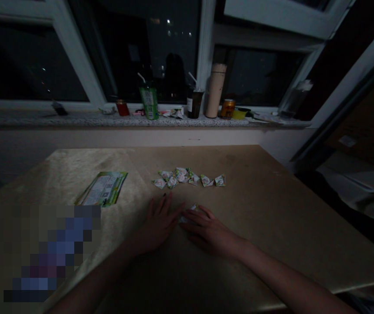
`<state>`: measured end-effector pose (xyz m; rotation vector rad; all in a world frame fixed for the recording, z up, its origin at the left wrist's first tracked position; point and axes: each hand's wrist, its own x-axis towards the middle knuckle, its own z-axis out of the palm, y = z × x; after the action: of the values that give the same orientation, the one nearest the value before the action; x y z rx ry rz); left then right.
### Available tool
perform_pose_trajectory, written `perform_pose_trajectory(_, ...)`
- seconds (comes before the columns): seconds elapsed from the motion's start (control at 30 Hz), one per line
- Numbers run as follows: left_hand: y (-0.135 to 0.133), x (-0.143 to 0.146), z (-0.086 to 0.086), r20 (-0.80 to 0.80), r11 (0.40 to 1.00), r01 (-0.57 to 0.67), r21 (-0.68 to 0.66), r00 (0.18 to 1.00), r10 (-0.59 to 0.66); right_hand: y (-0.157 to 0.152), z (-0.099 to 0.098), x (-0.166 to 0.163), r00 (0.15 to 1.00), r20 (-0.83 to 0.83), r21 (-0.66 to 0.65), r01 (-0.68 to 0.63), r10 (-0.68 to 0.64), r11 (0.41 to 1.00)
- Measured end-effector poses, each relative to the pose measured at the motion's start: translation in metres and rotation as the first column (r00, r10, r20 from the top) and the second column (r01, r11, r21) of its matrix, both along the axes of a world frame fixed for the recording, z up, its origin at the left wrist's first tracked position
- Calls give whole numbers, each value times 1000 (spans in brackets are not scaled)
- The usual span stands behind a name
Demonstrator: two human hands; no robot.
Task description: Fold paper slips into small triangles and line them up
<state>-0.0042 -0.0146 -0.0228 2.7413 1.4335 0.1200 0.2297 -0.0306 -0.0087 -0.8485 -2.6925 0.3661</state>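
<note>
My right hand lies over a small folded wrapper, white and green with print, mostly hidden under its fingers. Beside it, my left hand rests on the table with its fingers spread, its thumb reaching toward that same wrapper. Whether the thumb touches it I cannot tell. Just beyond both hands, several similar folded wrappers, roughly triangular, sit in a loose row. To the left is a small stack of flat, green-edged printed wrappers.
A tan cloth covers the table. A pixelated patch hides something at the front left. On the windowsill behind stand a green cup, a dark cup, a tall beige flask, an orange can and a red jar.
</note>
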Motion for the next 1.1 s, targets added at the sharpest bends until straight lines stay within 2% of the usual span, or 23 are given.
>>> perform_pose_trajectory(0.13,1,-4,-2,-15,999,-27,-17,1000,27,1,-4,-1,1000,6,19,1,-2,1000)
perform_pose_trajectory(0.3,1,-8,-7,-36,999,6,36,999,-5,0,-5,-3,1000,19,32,20,-21,999)
perform_pose_trajectory(0.57,0,-5,2,-88,1000,1,-16,996,-2,-2,5,-5,996,93,16,6,-7,1000)
perform_pose_trajectory(0.9,1,-9,-17,-79,983,50,179,996,-36,2,-4,-7,999,46,20,23,-24,1000)
perform_pose_trajectory(1.1,0,-6,-11,-77,995,2,101,997,6,-1,-1,-7,999,47,17,22,-23,1000)
